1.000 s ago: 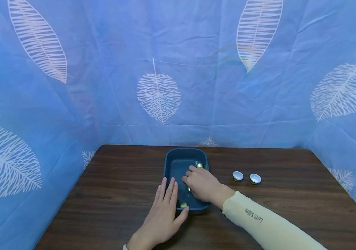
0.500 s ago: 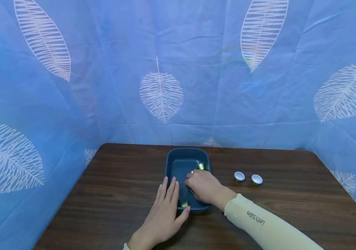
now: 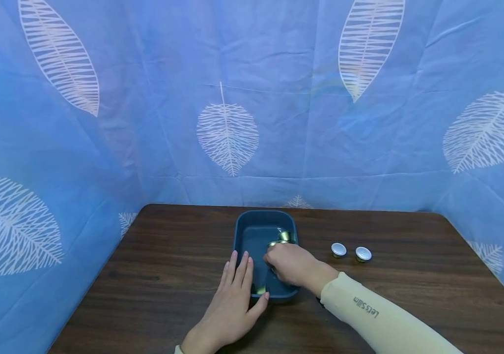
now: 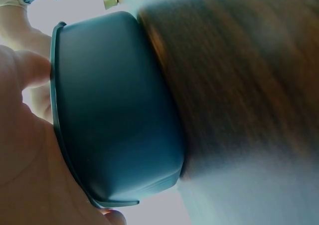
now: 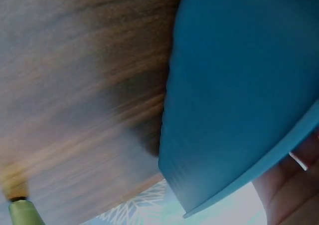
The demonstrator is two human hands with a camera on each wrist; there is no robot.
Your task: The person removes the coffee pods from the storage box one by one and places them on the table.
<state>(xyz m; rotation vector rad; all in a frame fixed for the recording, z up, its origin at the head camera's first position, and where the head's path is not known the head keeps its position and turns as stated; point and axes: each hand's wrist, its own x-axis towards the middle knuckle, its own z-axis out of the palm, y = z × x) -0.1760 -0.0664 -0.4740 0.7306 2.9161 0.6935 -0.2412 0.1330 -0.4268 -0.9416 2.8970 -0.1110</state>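
A dark blue rectangular tray (image 3: 243,231) stands on the table. My left hand (image 3: 227,307) lies along its near left corner, fingers extended over the left side and thumb on the near rim. My right hand (image 3: 294,265) reaches over the right rim, its fingers curled down around a coffee capsule mostly hidden beneath them. Just beyond the knuckles is a gold-green capsule (image 3: 274,243), and past it another capsule (image 3: 284,236) lies by the right wall. One more capsule (image 3: 261,290) sits in the near corner beside my left thumb.
Two coffee capsules, a nearer-tray one (image 3: 338,250) and one farther right (image 3: 363,254), stand silver lid up on the brown wooden table (image 3: 181,246). A blue leaf-print cloth (image 3: 287,137) hangs behind and along both sides.
My right hand has shifted slightly right and nearer, uncovering more of the capsule beyond its knuckles. The left hand stays at the tray corner. The two capsules on the table have not moved.
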